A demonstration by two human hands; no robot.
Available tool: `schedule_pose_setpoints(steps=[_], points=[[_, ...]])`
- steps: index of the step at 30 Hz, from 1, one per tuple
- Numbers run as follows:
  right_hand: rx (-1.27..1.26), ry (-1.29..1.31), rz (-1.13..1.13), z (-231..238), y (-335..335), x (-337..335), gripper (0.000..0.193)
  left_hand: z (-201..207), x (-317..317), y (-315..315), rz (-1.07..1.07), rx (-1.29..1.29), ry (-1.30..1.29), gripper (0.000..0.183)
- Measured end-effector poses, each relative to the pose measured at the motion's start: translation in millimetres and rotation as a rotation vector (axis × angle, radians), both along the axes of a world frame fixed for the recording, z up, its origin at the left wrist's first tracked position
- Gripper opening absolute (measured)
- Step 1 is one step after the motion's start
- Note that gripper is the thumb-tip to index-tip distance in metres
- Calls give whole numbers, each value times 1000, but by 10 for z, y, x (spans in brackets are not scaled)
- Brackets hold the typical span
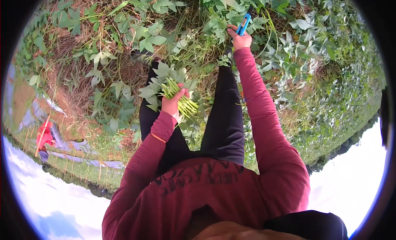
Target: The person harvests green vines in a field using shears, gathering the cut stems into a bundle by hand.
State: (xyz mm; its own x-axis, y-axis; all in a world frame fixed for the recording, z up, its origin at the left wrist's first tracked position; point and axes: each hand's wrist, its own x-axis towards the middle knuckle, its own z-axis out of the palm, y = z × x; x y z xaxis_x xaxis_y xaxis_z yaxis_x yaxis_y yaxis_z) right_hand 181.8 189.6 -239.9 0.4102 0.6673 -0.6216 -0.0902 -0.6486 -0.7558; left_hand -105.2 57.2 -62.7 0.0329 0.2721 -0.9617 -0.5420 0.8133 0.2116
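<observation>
In my left hand (172, 103) is a bundle of cut leafy stems (175, 93), its pale green stalks pointing right and down and its broad leaves (159, 81) spreading on the far side. The fingers and thumb wrap around the stalks. My right hand (241, 40) reaches farther out among the green vines, closed around a blue-handled knife (244, 25) with a dark blade tip that points away from me. Its thumb and forefinger come together by a leafy shoot; whether they pinch a stem is too small to tell.
Lobed-leaf vines (148, 37) cover the ground ahead and to the right. Dry straw (76, 75) lies between them. My dark-trousered legs (225, 112) stand apart in the growth. At the far left is a person in red (45, 134) near grey plastic sheeting (66, 145) and thin stakes.
</observation>
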Motion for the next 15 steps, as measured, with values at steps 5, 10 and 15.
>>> schedule_pose_setpoints(steps=[5, 10, 15], points=[[344, -522, 465, 325, 58, -564, 22, -698, -75, 928, 91, 140, 89, 25], [483, -167, 602, 549, 96, -1438, 37, -1485, -162, 1810, -158, 85, 399, 44], [407, -388, 89, 328, -4, -1261, 23, -1261, -443, 1509, -12, 202, 214, 25]])
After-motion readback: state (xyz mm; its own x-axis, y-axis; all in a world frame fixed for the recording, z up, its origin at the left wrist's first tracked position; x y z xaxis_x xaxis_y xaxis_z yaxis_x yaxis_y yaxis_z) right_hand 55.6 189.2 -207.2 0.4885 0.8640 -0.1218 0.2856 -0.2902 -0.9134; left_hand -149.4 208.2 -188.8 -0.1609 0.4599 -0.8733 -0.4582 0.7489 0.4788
